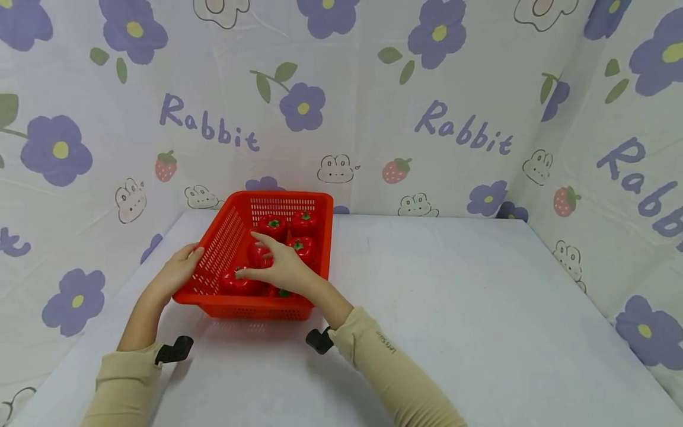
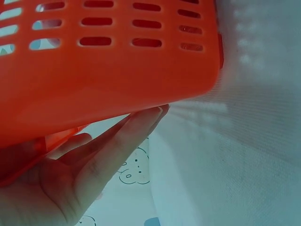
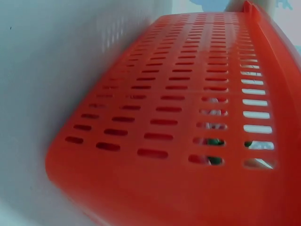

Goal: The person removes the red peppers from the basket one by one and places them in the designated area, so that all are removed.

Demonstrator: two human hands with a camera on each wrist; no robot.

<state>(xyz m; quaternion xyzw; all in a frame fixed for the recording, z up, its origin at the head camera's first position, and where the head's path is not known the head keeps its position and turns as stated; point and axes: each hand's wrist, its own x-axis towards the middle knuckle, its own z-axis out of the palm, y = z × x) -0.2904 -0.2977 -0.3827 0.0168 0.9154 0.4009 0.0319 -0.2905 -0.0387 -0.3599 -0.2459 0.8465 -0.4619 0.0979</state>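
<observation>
A red plastic basket [image 1: 256, 302] with slotted walls stands on the white table, holding several shiny red bell peppers [image 1: 304, 222] with green stems. At its left rim, my left hand [image 1: 178, 271] grips the edge; in the left wrist view, the fingers [image 2: 110, 148] reach under the rim to the outer wall [image 2: 117, 84]. My right hand [image 1: 288, 270] hovers over the peppers, thumb and fingers spread apart with nothing between them. Just below its thumb lies the nearest left pepper [image 1: 240, 284]. In the right wrist view the basket wall [image 3: 155, 127] hides the right hand.
The white tabletop [image 1: 437, 308] extends to the right of the basket. Behind and at both sides hangs a pale cloth [image 1: 363, 118] printed with purple flowers, rabbits and strawberries. A black wrist mount [image 1: 175, 350] sits at the left sleeve, another black mount [image 1: 319, 341] at the right.
</observation>
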